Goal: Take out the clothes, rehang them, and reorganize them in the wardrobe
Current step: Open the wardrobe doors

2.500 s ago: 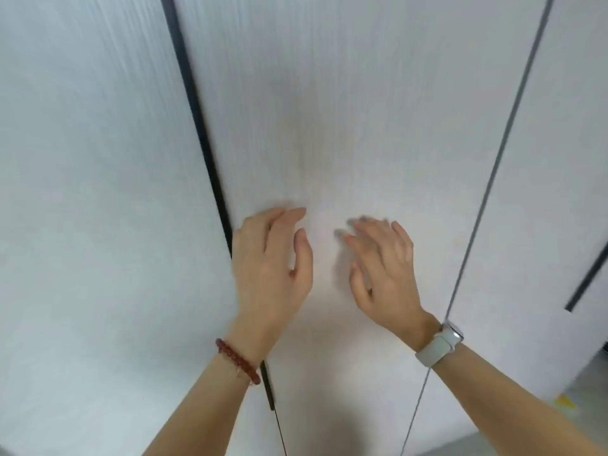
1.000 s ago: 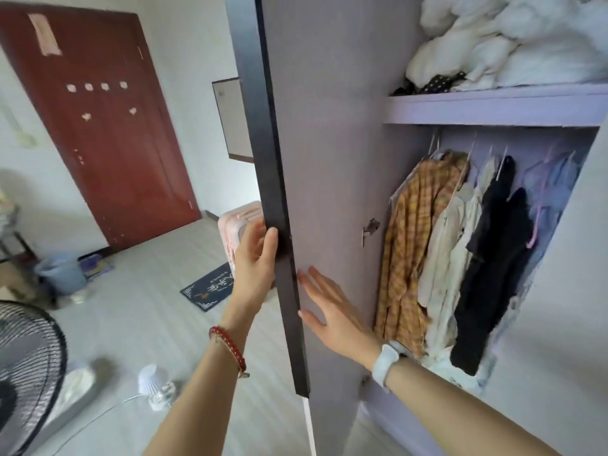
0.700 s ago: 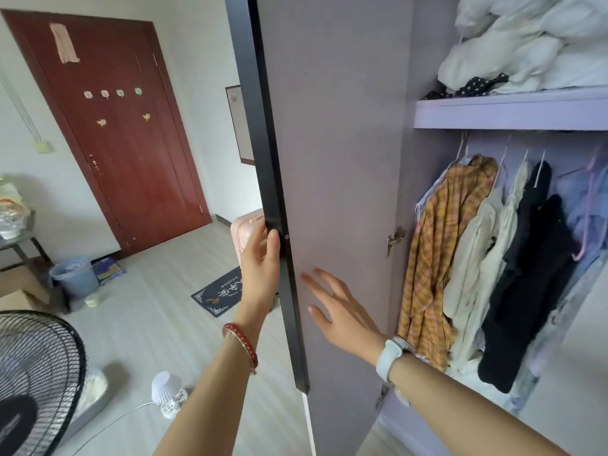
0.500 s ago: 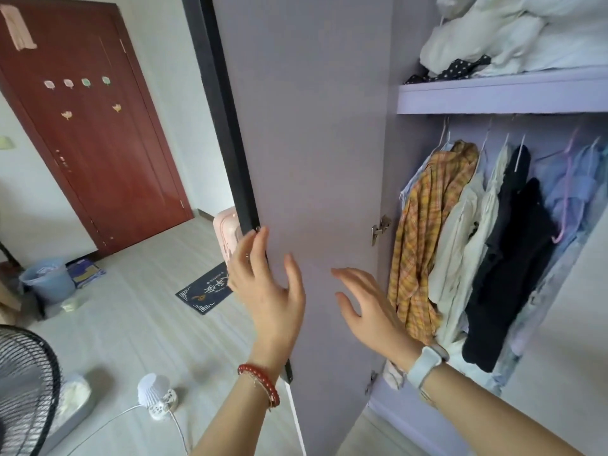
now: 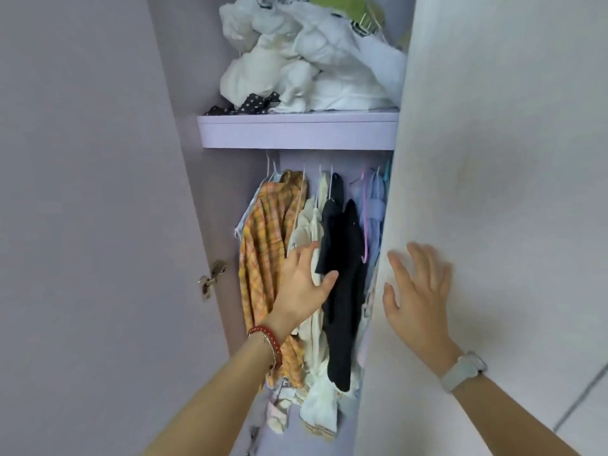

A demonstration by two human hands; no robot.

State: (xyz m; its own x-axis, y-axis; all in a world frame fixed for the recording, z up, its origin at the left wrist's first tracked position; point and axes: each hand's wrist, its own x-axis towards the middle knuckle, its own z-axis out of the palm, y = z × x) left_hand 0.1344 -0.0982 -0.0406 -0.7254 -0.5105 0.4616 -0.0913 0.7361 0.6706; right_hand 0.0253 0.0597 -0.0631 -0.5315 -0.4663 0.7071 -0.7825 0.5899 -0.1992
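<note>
Lilac panels framed the open wardrobe point(image 5: 204, 179), its left door point(image 5: 82, 225) swung wide and its right door point(image 5: 493, 159) nearer to closed. On the upper shelf point(image 5: 296, 131) sat a heap of white clothes point(image 5: 312, 60). Below it, on hangers, hung an orange plaid shirt point(image 5: 266, 238), a cream garment point(image 5: 307, 225), a black garment point(image 5: 343, 274) and pale blue pieces point(image 5: 373, 205) at the right. The left hand point(image 5: 301, 287), fingers spread and relaxed, reached into the hanging clothes, touching the cream and black ones. The right hand point(image 5: 416, 291) lay flat and spread against the right door near its edge.
</note>
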